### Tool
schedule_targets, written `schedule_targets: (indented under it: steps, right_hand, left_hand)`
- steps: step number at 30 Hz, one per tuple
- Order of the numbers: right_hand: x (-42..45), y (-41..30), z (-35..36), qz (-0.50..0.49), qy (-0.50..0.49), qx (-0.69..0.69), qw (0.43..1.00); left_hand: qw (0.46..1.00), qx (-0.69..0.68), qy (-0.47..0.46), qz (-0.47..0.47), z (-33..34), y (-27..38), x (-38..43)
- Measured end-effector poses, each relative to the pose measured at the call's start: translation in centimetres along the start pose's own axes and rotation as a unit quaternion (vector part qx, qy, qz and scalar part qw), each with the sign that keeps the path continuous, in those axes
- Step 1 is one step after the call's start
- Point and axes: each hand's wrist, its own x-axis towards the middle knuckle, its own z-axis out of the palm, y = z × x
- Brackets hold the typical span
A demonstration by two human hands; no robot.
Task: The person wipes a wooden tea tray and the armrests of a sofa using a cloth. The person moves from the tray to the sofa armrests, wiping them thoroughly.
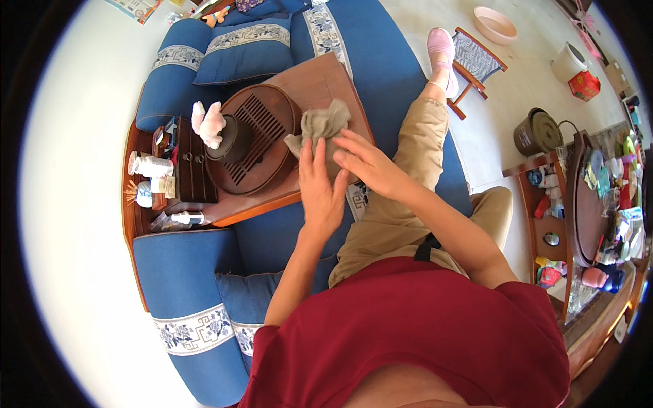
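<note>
A crumpled grey-brown cloth (326,121) lies on the wooden low table (321,76), right beside a round brown tea tray (298,109) with a slatted middle. Over the near part of the cloth is my left hand (322,188), its fingers straight and thumb spread. My right hand (370,162) is close by on the right, palm inward, with its fingertips at the cloth's edge. Neither hand is closed around it; how firmly they touch it cannot be told. On the tray a dark round pot (237,137) stands beneath a pink plush toy (208,124).
Small dark drawers (196,168) and several jars (153,166) line the table's wall side. Blue sofa cushions (245,48) flank the table. To the right are a folding stool (474,58), a lidded bucket (538,131), a pink basin (495,24) and a cluttered side table (566,204).
</note>
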Motion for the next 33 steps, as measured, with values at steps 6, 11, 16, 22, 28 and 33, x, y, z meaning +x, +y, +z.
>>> schedule_targets:
  steps: [6, 11, 16, 22, 28, 33]
  right_hand:
    - [-7.2, -0.9, -7.0, 0.111, 0.071, 0.036, 0.991]
    - [-13.8, 0.3, -11.8, 0.154, 0.21, 0.047, 0.964]
    - [-18.4, -0.4, -12.7, 0.223, 0.263, 0.024, 0.938]
    - [-20.1, 0.2, -13.0, 0.246, 0.289, 0.043, 0.924]
    - [-18.3, 1.3, -13.4, 0.231, 0.285, 0.068, 0.928]
    - [-18.1, 1.0, -13.7, 0.202, 0.277, 0.071, 0.937]
  left_hand:
    - [0.979, 0.199, -0.015, 0.046, 5.7, -3.8, 5.7]
    - [0.973, 0.225, -0.027, 0.035, 9.8, -6.9, 13.7]
    - [0.972, 0.231, -0.036, -0.038, 12.3, -12.1, 23.2]
    - [0.97, 0.228, -0.046, -0.066, 13.8, -11.4, 25.8]
    - [0.983, 0.17, -0.055, 0.031, 9.6, -6.3, 15.5]
    - [0.982, 0.154, -0.082, 0.07, 4.8, -2.1, 6.4]
